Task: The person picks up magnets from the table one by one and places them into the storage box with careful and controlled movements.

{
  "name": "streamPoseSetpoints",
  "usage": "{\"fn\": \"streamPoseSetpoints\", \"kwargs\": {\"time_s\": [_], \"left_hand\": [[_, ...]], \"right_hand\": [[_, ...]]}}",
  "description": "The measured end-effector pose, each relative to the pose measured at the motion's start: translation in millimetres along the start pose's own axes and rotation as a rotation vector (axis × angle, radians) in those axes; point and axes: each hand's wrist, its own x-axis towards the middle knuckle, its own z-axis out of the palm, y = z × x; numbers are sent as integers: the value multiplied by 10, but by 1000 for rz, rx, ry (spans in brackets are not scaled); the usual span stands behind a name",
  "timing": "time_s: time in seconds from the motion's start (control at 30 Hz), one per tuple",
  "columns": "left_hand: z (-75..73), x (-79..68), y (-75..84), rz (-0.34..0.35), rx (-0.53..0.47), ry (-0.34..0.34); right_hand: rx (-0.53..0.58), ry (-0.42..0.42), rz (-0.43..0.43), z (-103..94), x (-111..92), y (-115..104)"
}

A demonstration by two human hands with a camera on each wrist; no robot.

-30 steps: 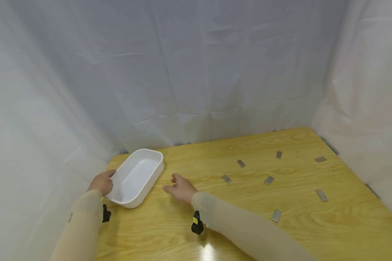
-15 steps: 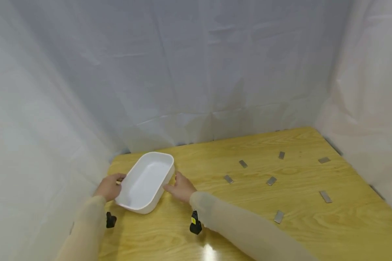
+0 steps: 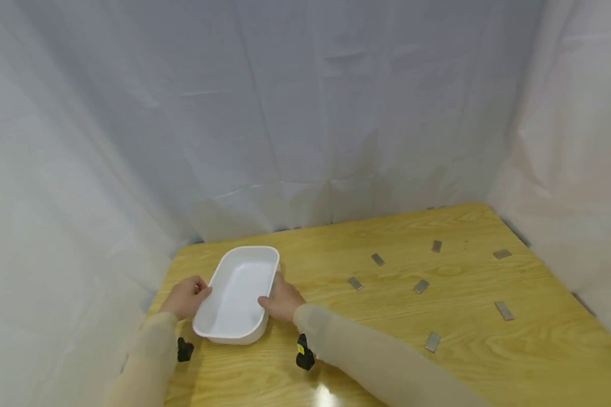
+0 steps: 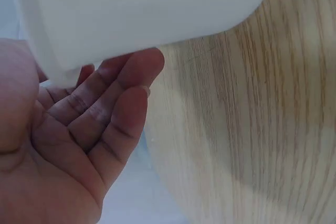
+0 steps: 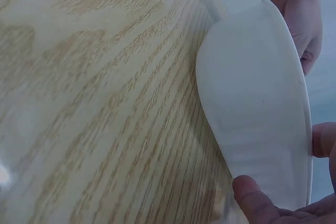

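Observation:
A white rectangular tub (image 3: 236, 299) with rounded corners and nothing in it is at the left part of the table, held from both sides. At its left rim my left hand (image 3: 185, 297) grips, thumb on top; the left wrist view has its curled fingers (image 4: 128, 114) reaching under the tub wall (image 4: 147, 9). On the opposite long side my right hand (image 3: 283, 299) holds the rim, thumb over the inner edge. In the right wrist view, one fingertip (image 5: 245, 186) presses low against the outer wall (image 5: 252, 93).
Several small flat grey rectangular pieces, such as one nearby (image 3: 355, 283) and one nearer the front (image 3: 432, 341), lie scattered over the right part of the wood-grain table (image 3: 336, 322). White sheeting (image 3: 305, 113) hangs behind the table and at both sides.
The tub has moved right and towards me, with my left hand following at its rim. My right hand, apart from the tub at first, now grips its right side.

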Motion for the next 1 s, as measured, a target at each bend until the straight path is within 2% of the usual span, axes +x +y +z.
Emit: {"fn": "streamPoseSetpoints", "kwargs": {"time_s": [0.1,0.33,0.43,0.6,0.8,1.0], "left_hand": [[10,-27,20,-15,-19,-22],[37,-124,91,-56,-67,-13],[87,-203,116,-83,-121,-10],[215,-353,123,-114,-159,-4],[313,-454,214,-85,-211,22],[353,-500,390,-46,-242,10]], "right_hand": [[-22,-24,5,-53,-41,-21],[47,-66,24,-120,-123,21],[20,-86,37,-142,-148,56],[-25,-118,65,-167,-236,115],[43,-189,51,-269,-370,182],[-23,-204,-7,-427,-465,247]]}}
